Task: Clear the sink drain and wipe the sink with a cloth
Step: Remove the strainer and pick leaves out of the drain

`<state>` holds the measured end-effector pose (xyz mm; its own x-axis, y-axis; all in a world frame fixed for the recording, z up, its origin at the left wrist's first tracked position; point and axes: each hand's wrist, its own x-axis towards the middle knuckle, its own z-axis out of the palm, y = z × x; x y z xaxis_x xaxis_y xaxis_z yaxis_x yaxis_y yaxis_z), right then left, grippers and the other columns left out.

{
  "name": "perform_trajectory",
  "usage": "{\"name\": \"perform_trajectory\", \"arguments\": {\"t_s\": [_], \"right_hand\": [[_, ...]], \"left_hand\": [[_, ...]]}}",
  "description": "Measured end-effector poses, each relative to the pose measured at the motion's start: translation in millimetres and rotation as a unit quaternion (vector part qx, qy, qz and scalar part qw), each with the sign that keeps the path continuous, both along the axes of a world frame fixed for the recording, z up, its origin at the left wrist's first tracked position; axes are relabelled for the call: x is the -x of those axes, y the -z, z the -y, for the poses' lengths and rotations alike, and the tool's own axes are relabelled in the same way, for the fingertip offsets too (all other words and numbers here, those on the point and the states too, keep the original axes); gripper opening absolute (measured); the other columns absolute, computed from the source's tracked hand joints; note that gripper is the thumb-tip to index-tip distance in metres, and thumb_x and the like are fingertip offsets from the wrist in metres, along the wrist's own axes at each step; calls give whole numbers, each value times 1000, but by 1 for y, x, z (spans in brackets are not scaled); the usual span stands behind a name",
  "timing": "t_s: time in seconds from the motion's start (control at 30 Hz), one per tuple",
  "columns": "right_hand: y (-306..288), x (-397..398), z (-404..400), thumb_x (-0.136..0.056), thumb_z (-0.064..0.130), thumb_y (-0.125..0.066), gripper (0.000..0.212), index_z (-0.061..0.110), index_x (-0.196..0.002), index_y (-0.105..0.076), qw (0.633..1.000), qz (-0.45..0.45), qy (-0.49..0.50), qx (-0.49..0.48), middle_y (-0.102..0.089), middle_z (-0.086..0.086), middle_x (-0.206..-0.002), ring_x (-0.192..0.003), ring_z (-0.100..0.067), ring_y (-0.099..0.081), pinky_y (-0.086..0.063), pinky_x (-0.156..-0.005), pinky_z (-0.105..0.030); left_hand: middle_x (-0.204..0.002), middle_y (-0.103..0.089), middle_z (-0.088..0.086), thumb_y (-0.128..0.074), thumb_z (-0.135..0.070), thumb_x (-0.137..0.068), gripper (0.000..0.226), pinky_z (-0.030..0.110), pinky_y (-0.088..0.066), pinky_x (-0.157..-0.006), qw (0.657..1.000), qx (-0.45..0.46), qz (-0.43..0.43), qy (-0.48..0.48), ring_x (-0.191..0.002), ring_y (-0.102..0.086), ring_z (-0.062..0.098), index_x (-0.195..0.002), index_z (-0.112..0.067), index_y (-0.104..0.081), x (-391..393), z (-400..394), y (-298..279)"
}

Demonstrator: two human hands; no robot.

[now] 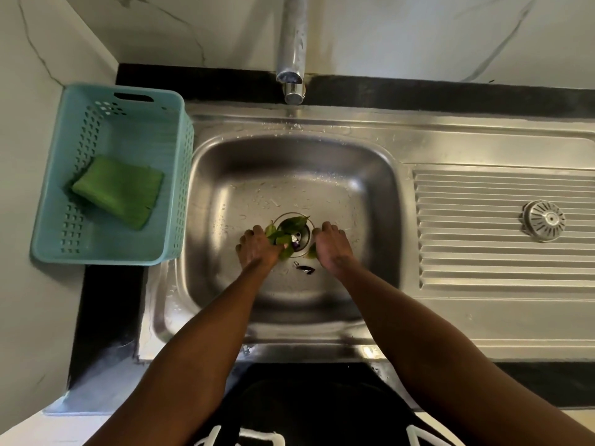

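Note:
Green leaves (291,224) lie over the round drain (301,235) at the bottom of the steel sink (225,175). My left hand (257,244) rests on the drain's left side with its fingers closed around some of the leaves. To the right of the drain, my right hand (331,244) is curled over a small leaf (311,251). A small dark scrap (305,269) sits on the sink floor between my wrists. The folded green cloth (119,191) lies inside the teal basket (109,101) left of the sink.
The tap spout (292,46) hangs over the sink's back edge. A ribbed steel drainboard (483,252) on the right carries a round metal drain strainer (544,219). Water drops dot the sink floor. Black counter borders the sink at the back and left.

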<state>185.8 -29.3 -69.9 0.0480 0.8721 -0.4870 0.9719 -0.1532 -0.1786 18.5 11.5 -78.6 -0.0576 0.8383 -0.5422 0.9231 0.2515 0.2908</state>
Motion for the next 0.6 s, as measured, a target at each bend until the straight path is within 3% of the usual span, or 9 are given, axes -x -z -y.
{"name": "perform_trajectory", "arguments": {"t_s": [0.07, 0.23, 0.37, 0.43, 0.53, 0.6], "right_hand": [[0, -1, 2, -85, 13, -61, 39, 10, -124, -53, 1000, 14, 2, -15, -50, -14, -122, -111, -29, -48, -44, -97, -41], [4, -2, 9, -90, 17, -56, 27, 10, -116, -58, 999, 34, 14, -27, -48, -13, -124, -113, -29, -44, -40, -98, -42], [4, -3, 13, -91, 24, -57, 25, 10, -111, -61, 999, 30, 9, -19, -48, -13, -122, -112, -28, -44, -39, -98, -41], [2, -3, 11, -91, 23, -56, 25, 10, -112, -62, 999, 23, 24, -20, -50, -12, -120, -111, -28, -45, -40, -98, -41], [-3, -2, 5, -91, 18, -55, 20, 10, -107, -64, 995, -17, 102, -8, -58, -11, -111, -102, -27, -54, -48, -90, -41], [-4, 0, -1, -87, 15, -60, 12, 10, -95, -67, 964, -108, 243, 8, -67, -11, -98, -89, -27, -62, -54, -78, -41]], "left_hand": [[-120, -56, 14, -70, -58, -72, 71, 40, -43, -88, 1000, 4, -20, 2, -108, -53, 30, -120, -10, -48, -2, 2, 3], [-116, -60, 13, -63, -38, -85, 43, 38, -44, -88, 999, -1, -33, -1, -106, -56, 29, -115, -9, -58, -3, 7, 3], [-97, -68, 10, -62, -33, -84, 25, 33, -52, -75, 999, -3, 21, -31, -87, -62, 25, -95, -11, -67, -2, 7, 4], [-84, -68, 7, -65, -23, -81, 14, 26, -46, -63, 992, 14, 83, -90, -75, -61, 21, -82, -10, -66, -2, 5, 0], [-76, -65, 6, -72, -17, -77, 10, 22, -40, -58, 971, 29, 158, -178, -69, -56, 18, -74, -13, -63, -4, 2, -7], [-74, -65, 7, -76, -17, -75, 18, 26, -48, -58, 950, 39, 204, -232, -66, -57, 19, -69, -15, -59, -4, 0, -8]]}}
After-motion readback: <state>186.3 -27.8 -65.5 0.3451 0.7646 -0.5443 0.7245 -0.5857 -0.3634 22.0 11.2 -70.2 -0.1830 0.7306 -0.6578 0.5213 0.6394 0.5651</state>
